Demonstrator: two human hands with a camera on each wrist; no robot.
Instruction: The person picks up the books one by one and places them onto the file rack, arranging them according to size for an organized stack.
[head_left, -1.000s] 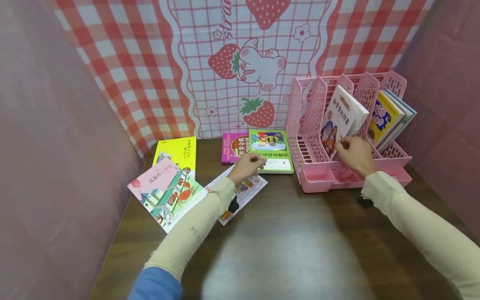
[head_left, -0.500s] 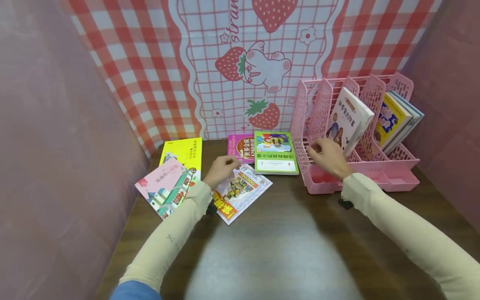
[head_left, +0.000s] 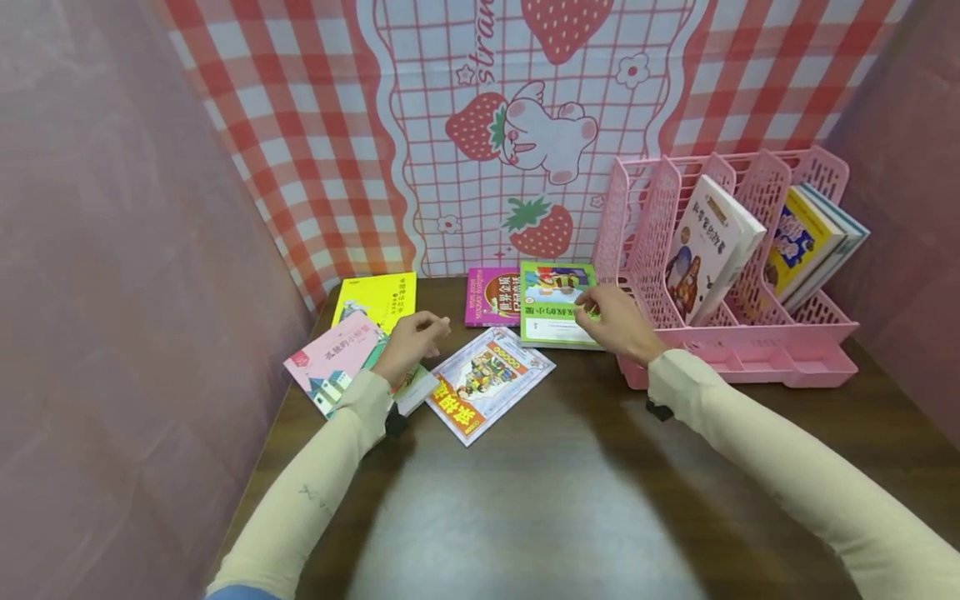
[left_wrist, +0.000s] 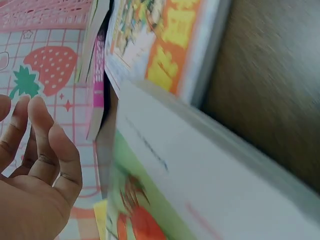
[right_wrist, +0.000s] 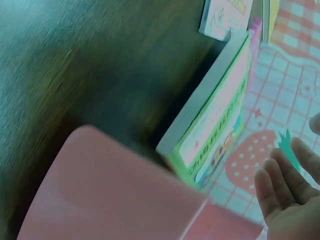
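Note:
In the head view my left hand (head_left: 408,343) hovers above the pink book with a crab picture (head_left: 341,354), its fingers relaxed and holding nothing. The left wrist view shows this hand (left_wrist: 40,175) loosely bent, apart from the books. My right hand (head_left: 618,321) is over the right side of the green book (head_left: 558,329), with nothing in its grasp; the right wrist view shows its fingers (right_wrist: 282,180) relaxed. Between the hands lies a white-and-orange comic book (head_left: 491,383). A magenta book (head_left: 491,297) sits partly beside the green one, and a yellow book (head_left: 382,296) lies partly under the pink one.
On the right stands a pink file rack (head_left: 757,340) with several slots and small front trays. A white book (head_left: 705,250) leans in a middle slot; a yellow-and-blue book (head_left: 798,242) stands with others farther right. A checked strawberry cloth (head_left: 450,192) hangs behind the table (head_left: 510,517).
My right hand has left the white book in the rack and moved left to above the green book. My left hand has moved left, from above the comic book to above the pink book.

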